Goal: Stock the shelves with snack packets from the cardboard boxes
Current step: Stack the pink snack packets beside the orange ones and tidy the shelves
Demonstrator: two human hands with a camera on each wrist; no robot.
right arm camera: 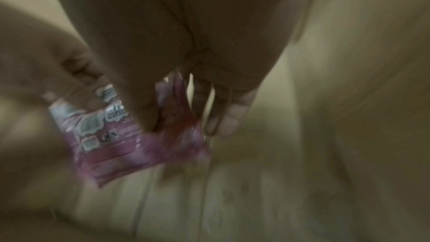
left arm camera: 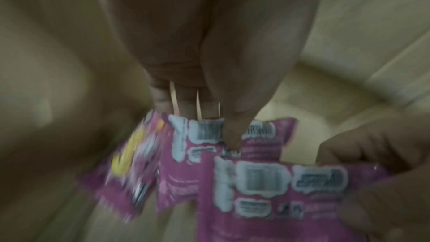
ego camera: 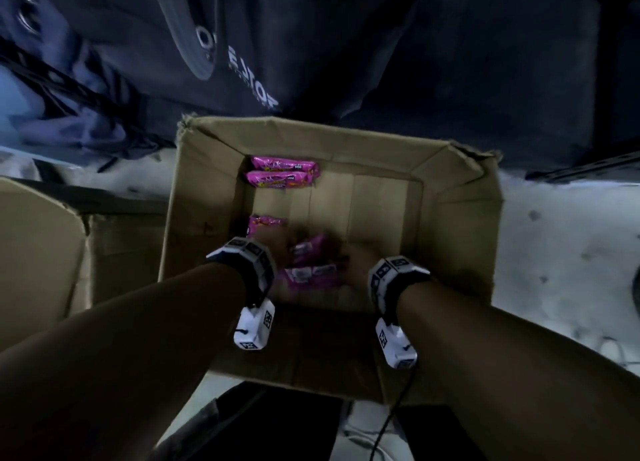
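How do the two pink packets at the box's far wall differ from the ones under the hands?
The far-wall packets lie untouched, side by side, printed fronts up. The near packets overlap loosely, two showing barcode backs, with the left hand and right hand gripping them. Far pair is sharp; near ones are motion-blurred. All share the pink wrapper and the cardboard box.

Both hands inside the cardboard box (ego camera: 460, 197) are smeared by motion blur in the head view. The print on the pink packets (left arm camera: 274, 187) cannot be read. At 6 o'clock, the box's near wall is hidden behind the forearms.
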